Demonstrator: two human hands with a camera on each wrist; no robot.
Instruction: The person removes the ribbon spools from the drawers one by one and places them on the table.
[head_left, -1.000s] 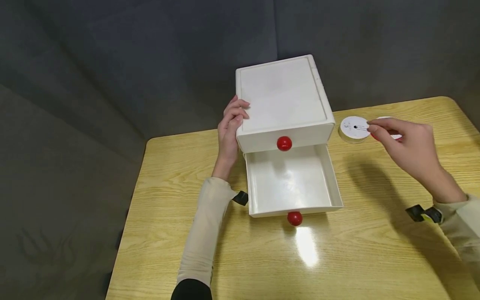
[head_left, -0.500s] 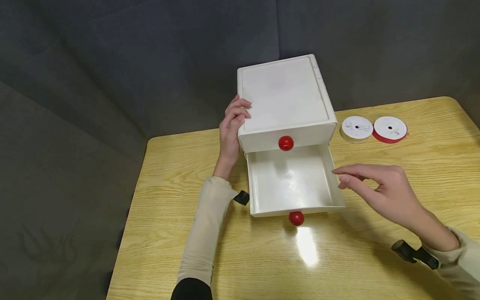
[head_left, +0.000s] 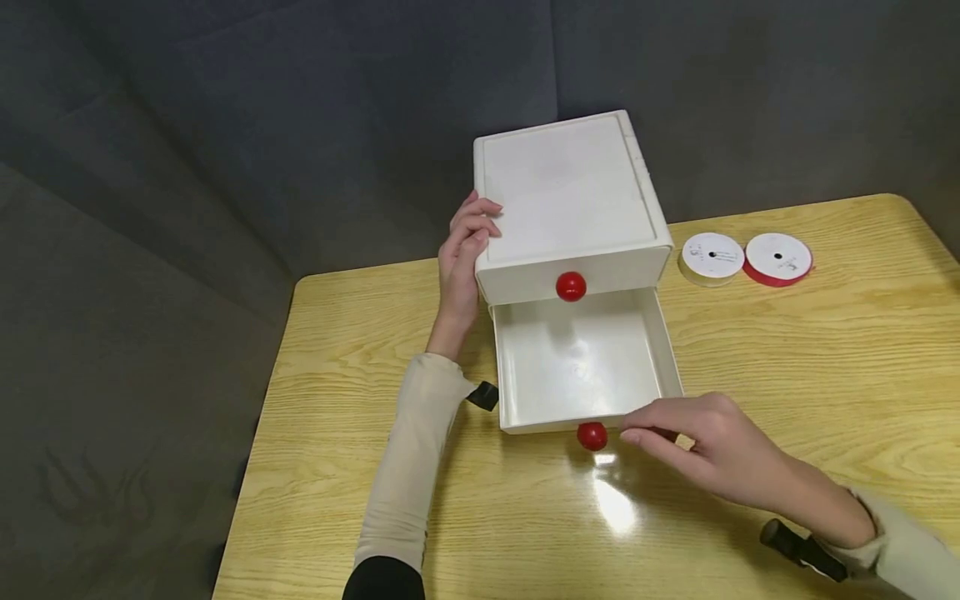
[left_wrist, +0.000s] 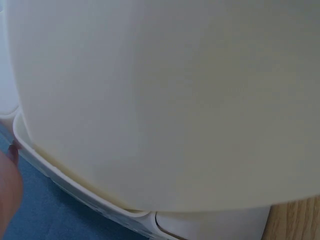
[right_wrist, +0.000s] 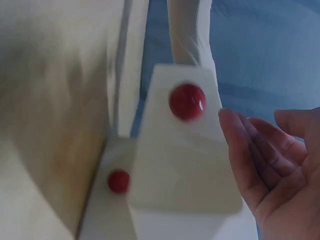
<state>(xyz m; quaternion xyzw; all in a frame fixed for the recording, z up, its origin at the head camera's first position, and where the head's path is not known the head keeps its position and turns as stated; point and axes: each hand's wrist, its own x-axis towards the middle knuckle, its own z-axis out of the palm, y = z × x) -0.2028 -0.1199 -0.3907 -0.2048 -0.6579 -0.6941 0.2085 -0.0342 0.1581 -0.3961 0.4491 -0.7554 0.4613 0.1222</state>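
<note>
A white two-drawer unit [head_left: 562,196] stands at the table's back in the head view. My left hand [head_left: 461,258] rests against its left side, fingers over the top edge. The upper drawer [head_left: 517,285] is closed; the lower drawer [head_left: 581,358] is pulled out, with nothing seen inside. My right hand [head_left: 708,446] is at the lower drawer's front right corner, just right of its red knob [head_left: 592,436]. In the right wrist view the fingers [right_wrist: 240,150] are loosely bent and apart from the thumb, holding nothing. The knob [right_wrist: 187,101] is beside them.
Two ribbon spools lie right of the unit: one with a pale gold edge [head_left: 712,257] and one with red ribbon [head_left: 778,258]. A dark cloth [head_left: 337,125] hangs behind the wooden table [head_left: 337,417].
My right hand has left the spools, moving down and left to the lower drawer's front. The left hand stays on the unit, and the drawer has kept its position.
</note>
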